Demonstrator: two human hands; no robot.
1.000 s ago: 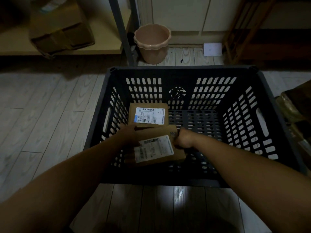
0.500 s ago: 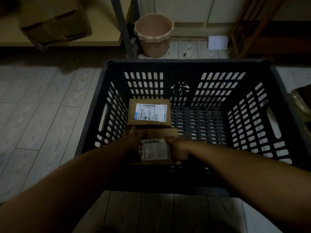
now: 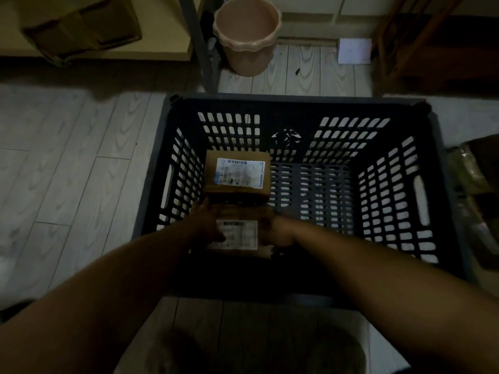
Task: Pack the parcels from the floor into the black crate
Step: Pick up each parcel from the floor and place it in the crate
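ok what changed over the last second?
The near parcel went deeper into the black crate and levelled out just in front of the far parcel. The left hand and right hand still grip its sides. Far parcel and crate stayed put.

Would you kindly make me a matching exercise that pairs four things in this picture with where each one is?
Things
1. pink bucket
2. rear parcel
3. front parcel
4. white sheet

Places
A. gripped between the left hand and the right hand
B. on the floor beyond the black crate, beside a metal post
C. lying inside the crate, near its far-left corner
D. by the far wall, right of the bucket

Pairs: 1-B, 2-C, 3-A, 4-D
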